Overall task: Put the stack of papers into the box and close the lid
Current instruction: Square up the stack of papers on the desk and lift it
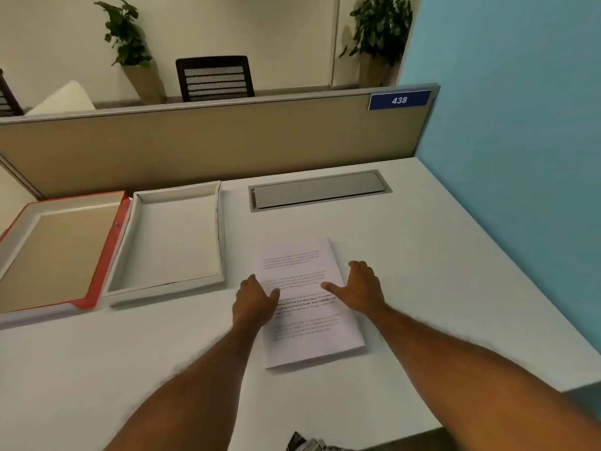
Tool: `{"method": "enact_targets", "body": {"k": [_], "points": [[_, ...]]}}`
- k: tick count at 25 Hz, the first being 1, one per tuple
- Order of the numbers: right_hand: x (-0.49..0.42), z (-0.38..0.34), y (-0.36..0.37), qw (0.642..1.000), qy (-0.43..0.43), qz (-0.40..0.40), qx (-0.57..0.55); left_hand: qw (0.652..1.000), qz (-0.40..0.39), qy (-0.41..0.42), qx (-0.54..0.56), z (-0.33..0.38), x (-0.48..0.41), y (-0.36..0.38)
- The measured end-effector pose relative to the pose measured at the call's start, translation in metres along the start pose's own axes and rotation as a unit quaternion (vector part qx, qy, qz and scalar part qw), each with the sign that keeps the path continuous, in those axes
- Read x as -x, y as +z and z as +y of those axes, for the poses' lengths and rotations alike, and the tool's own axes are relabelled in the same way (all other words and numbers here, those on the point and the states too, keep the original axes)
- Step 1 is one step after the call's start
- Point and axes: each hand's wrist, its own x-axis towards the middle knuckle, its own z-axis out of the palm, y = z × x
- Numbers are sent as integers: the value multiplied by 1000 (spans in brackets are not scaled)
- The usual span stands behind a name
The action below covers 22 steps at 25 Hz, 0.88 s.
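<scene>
Our left hand (255,299) and right hand (362,288) are both open, fingers loosely spread, bracketing the long edges of the stack of papers (307,304), thumbs lying on the printed top sheet and nothing gripped yet. The stack lies flat on the desk (422,271) between our hands. Just beyond our left hand sits the open white box (219,236), the red-edged lid (112,242) further left; squeezing unevenly, we judge, could fan the loose sheets or catch them on the box wall.
</scene>
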Motion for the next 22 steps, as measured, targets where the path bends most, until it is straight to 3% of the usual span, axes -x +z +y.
{"method": "enact_targets", "body": {"k": [9,22], "points": [[-2,-15,27,972,175,-30,-156,997,-12,-44,68,-2,-8,16],[-37,-22,27,959,235,-132,-87,999,-11,-34,8,-6,-14,20]]}}
